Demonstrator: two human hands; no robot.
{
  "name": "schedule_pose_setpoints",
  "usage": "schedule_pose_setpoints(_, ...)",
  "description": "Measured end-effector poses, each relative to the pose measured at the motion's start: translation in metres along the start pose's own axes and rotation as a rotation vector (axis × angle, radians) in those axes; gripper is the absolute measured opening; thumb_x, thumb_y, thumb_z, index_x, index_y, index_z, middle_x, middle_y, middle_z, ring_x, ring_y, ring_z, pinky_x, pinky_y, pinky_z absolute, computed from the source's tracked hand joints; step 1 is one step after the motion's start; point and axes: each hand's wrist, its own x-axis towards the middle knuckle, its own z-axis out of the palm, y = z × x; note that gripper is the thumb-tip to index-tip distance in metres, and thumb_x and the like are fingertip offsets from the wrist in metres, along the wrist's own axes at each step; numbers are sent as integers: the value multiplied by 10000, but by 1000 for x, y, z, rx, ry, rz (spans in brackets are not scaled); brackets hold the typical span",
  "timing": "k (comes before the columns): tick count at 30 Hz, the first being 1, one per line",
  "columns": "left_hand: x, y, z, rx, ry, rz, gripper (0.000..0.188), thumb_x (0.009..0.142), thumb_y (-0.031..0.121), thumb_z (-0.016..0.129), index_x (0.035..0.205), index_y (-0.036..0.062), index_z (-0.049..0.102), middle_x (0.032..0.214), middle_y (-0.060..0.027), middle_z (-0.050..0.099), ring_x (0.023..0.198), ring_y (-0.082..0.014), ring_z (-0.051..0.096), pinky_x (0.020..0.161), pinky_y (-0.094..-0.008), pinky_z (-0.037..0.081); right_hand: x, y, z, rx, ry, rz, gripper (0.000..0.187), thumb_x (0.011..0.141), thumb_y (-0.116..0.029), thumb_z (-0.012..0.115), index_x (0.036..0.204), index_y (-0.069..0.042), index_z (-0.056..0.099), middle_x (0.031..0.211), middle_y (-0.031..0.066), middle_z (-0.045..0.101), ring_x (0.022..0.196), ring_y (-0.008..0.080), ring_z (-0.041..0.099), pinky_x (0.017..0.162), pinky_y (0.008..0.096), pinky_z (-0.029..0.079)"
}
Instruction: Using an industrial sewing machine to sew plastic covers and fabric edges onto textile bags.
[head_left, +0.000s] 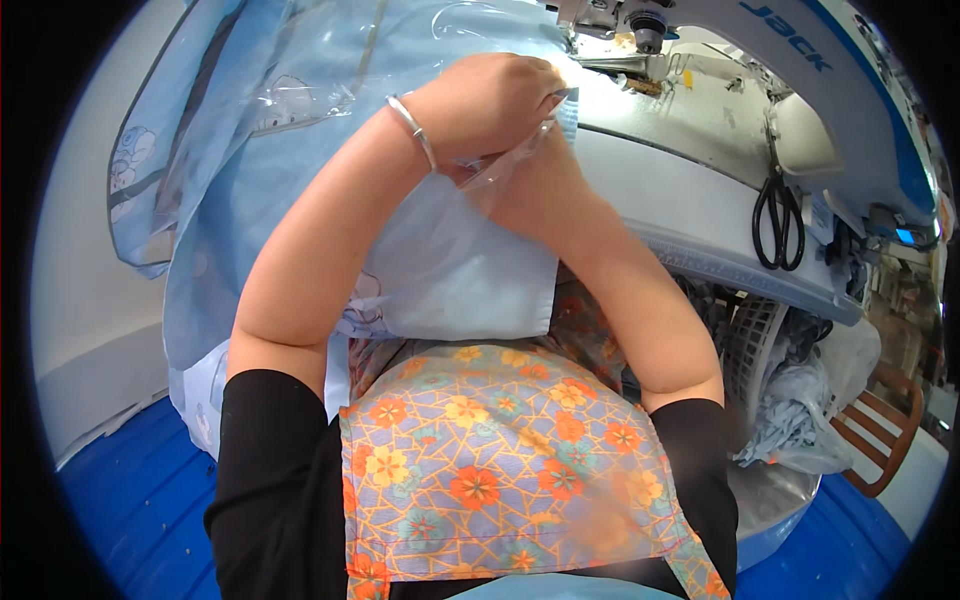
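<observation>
My left hand [500,105], with a silver bangle at its wrist, is closed near the sewing machine's needle area. A strip of clear plastic film [505,165] comes out from its fingers. Below and partly behind it is my right hand [515,190], its fingers hidden by the left hand and the film. Under both hands light blue fabric [475,270] spreads over my lap and up to the machine bed. More clear plastic covers a pale blue piece with cartoon prints and dark edging [285,100] at the upper left.
A white and blue sewing machine [800,60] stands at the upper right, over its table edge [680,165]. Black-handled scissors [778,222] rest by the machine. To the right below are a grey plastic basket [750,350] with cloth scraps and a wooden chair [880,430].
</observation>
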Motion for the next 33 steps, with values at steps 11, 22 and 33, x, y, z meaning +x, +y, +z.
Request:
schedule_pose_setpoints(11, 1, -11, 10, -111, 165, 103, 261, 880, 125, 516, 1053, -11, 655, 1056, -163, 663, 958, -336, 627, 846, -394, 509, -16, 8, -23, -336, -65, 106, 487, 802, -280, 681, 1182, 10, 588, 1220, 211, 585, 1227, 386, 486, 1033, 445, 359)
schedule_pose_setpoints(22, 3, 0, 26, 20, 281, 96, 176, 851, 119, 507, 900, 24, 647, 951, -107, 659, 928, -304, 624, 783, -407, 523, -21, 4, -34, -181, -77, 126, 319, 776, -213, 692, 1025, -19, 650, 1083, 132, 646, 1107, 323, 530, 953, 443, 392)
schedule_pose_setpoints(33, -5, 14, 51, 297, 460, 125, 293, 753, 91, 585, 1015, -17, 658, 994, -94, 629, 911, -236, 608, 708, -336, 531, -97, -23, -64, -186, -61, -6, 428, 722, 0, 606, 1144, -49, 661, 1233, 106, 607, 1122, 275, 571, 932, 397, 480)
